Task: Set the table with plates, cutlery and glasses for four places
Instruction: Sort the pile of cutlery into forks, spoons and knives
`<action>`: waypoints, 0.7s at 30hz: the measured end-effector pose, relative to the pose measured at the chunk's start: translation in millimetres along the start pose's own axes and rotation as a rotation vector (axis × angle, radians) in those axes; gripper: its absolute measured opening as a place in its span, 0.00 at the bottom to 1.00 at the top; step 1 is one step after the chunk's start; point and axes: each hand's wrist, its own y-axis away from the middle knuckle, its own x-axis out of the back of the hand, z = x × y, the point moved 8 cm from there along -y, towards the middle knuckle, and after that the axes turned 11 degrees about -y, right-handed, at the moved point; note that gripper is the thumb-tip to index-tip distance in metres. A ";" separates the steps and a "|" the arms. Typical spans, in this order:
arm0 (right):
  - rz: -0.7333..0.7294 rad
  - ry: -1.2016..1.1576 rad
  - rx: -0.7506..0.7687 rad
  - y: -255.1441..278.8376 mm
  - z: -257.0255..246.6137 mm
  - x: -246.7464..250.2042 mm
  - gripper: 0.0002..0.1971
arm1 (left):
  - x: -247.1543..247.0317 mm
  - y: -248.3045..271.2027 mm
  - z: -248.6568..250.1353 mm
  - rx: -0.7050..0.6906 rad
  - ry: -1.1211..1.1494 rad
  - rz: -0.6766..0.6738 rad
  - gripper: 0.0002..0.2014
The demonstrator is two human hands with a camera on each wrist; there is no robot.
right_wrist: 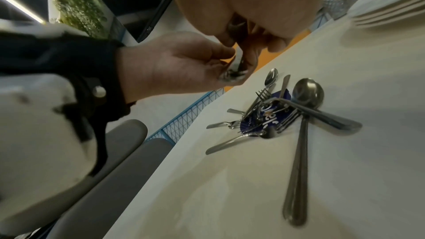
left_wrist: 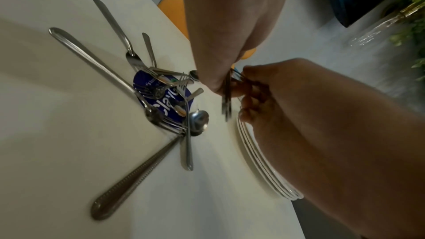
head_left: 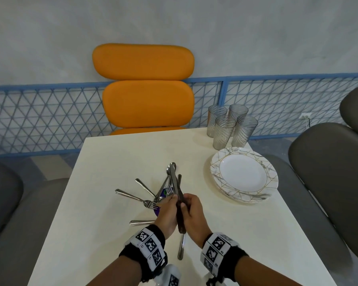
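Note:
Over the middle of the cream table [head_left: 116,234], both hands hold one bundle of dark-handled knives [head_left: 180,220]. My left hand [head_left: 173,200] curls round the blades and my right hand [head_left: 187,203] grips the handles, thumb on top. The blades [left_wrist: 227,104] show blurred between the two hands. Just left of the hands, loose forks and spoons [head_left: 148,203] lie criss-crossed on a round blue coaster [left_wrist: 161,95], also seen as the cutlery pile [right_wrist: 276,114]. A stack of marble-patterned plates [head_left: 244,174] sits to the right, with several ribbed glasses [head_left: 227,126] behind it.
An orange chair [head_left: 145,87] stands at the far side, grey chairs [head_left: 329,172] at the left and right. A blue mesh fence [head_left: 39,116] runs behind. One spoon handle [head_left: 181,248] lies below the hands, another handle [head_left: 141,222] beside my left wrist.

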 end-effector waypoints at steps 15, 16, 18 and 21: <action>0.044 0.046 0.085 -7.3 -5.0 11.8 0.11 | -18.7 -3.9 3.3 0.069 0.157 -0.046 0.14; 0.046 0.083 0.070 -8.9 -1.0 10.7 0.12 | -19.8 -5.5 1.7 0.083 0.174 -0.044 0.13; 0.054 0.105 0.035 -10.7 2.9 10.1 0.14 | -21.4 -8.0 -0.5 0.106 0.197 -0.036 0.11; 0.070 0.127 0.037 -10.8 -0.2 12.8 0.14 | -22.8 -12.8 0.7 0.088 0.143 -0.018 0.10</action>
